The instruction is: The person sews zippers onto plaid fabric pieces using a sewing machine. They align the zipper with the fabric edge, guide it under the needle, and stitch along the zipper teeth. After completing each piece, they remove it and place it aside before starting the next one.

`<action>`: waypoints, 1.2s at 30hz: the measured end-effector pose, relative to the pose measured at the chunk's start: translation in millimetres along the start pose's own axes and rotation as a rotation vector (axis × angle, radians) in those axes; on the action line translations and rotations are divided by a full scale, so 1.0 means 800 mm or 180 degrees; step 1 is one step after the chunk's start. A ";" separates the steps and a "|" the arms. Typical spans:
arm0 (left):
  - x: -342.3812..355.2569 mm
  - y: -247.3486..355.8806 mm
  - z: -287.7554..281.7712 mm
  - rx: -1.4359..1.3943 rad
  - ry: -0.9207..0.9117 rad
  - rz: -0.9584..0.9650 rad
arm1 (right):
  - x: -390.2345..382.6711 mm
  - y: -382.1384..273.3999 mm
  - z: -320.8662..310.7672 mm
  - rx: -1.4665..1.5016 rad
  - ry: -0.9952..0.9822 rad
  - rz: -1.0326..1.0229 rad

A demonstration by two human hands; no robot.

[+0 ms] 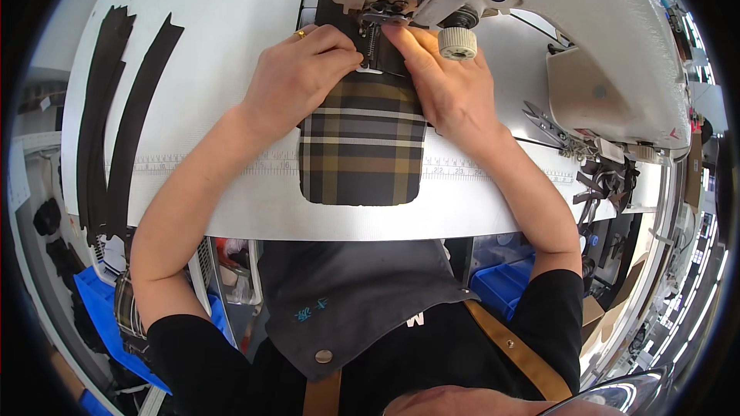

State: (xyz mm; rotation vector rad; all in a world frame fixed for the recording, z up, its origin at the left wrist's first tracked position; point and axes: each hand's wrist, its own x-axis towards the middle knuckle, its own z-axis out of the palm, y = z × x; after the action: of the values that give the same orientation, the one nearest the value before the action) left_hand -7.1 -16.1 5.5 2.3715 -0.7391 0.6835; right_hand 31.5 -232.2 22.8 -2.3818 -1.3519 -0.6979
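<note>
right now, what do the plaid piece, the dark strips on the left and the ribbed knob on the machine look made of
Plaid piece: probably woven fabric, matte; the crossing bands suggest it. Dark strips: matte cloth or tape, judging by jagged cut ends; fibre unclear. Knob: likely cream plastic, slightly glossy, with moulded-looking ribs.

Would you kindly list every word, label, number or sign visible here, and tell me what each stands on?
Described, not transcribed:
White table: ruler scale with small numbers, partly covered by the plaid piece.
Grey apron: teal characters.
Black shirt: white lettering at the apron's edge.
Sewing machine: red mark, too small to read.
</note>
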 end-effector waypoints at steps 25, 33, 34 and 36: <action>0.006 -0.013 0.003 -0.0045 0.0126 0.0076 | 0.001 -0.018 -0.020 0.2846 -0.0450 0.2910; 0.019 -0.006 -0.006 -0.0973 -0.0212 -0.1169 | 0.013 0.022 -0.013 0.4804 -0.0855 0.3008; 0.024 -0.006 -0.011 -0.1175 -0.0364 -0.1392 | 0.007 0.009 -0.014 0.3541 -0.0487 0.1768; 0.034 -0.010 -0.020 -0.1575 -0.0671 -0.1840 | 0.002 -0.033 -0.013 0.1569 -0.0053 0.0025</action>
State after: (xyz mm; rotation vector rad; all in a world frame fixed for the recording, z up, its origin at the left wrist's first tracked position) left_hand 12.9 -10.0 30.3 2.0492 -0.2292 -0.0013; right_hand 6.8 -223.1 32.7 -1.9990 -1.3340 -0.2943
